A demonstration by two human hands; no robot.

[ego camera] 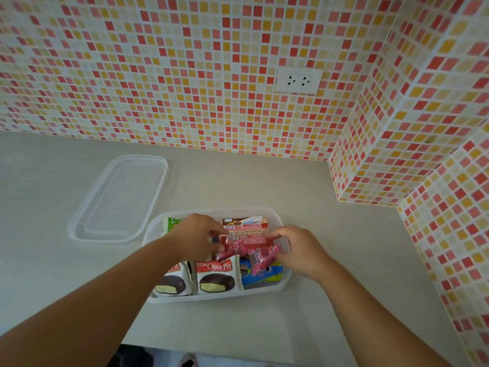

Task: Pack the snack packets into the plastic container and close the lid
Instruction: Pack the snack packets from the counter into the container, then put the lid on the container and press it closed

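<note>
A clear plastic container (275,286) stands on the counter in front of me, filled with snack packets. Two Choco Pie packets (217,276) stand along its near side, a blue packet (262,276) at the near right, a green one (173,223) at the far left, and a brown-and-red bar (244,223) at the far side. Both hands are over the container. My left hand (194,235) pinches the left end of a red wafer packet (246,240). My right hand (299,250) touches its right end, next to small pink candy packets (260,256). The clear lid (119,200) lies flat to the left.
The pale counter (330,260) meets a mosaic-tiled wall behind and a tiled corner (370,176) jutting out at the right. A white double socket (298,80) sits on the wall. The counter's front edge runs near the bottom of the view.
</note>
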